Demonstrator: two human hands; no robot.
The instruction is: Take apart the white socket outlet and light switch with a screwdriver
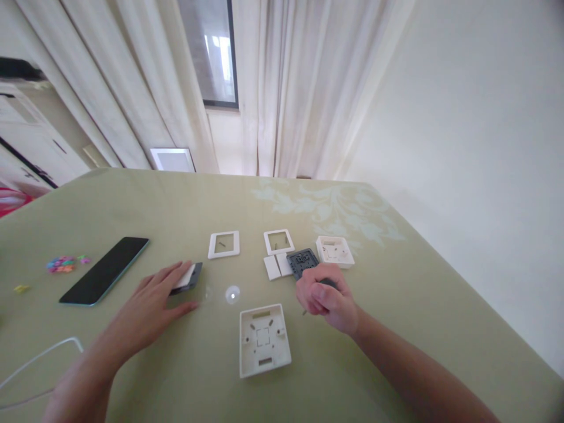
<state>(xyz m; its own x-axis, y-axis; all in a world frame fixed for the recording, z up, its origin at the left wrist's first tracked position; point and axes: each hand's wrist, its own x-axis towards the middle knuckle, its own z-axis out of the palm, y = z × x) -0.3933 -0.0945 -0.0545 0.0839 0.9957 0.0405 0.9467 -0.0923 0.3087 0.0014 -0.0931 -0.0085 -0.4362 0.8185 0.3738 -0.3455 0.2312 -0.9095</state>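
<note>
My left hand (154, 296) lies over a light switch module (188, 281) with a white face and dark base. Its fingers are stretched across the module, and the thumb stands apart. My right hand (328, 299) is closed in a fist around a screwdriver (329, 282); a bit of dark handle and a thin metal tip show. Just beyond that fist sits a dark grey switch base (302, 263), beside two white rocker panels (272, 268). A white back box (264, 341) lies between the hands, open side up. Another white back box (335, 251) is behind my right hand.
Two white square frames (212, 247) (278, 232) lie farther back, with small screws inside their outlines. To the left are a dark phone (106, 270), colourful small pieces (61, 264) and a white cable (48, 354). Curtains (299, 88) and a wall border the table.
</note>
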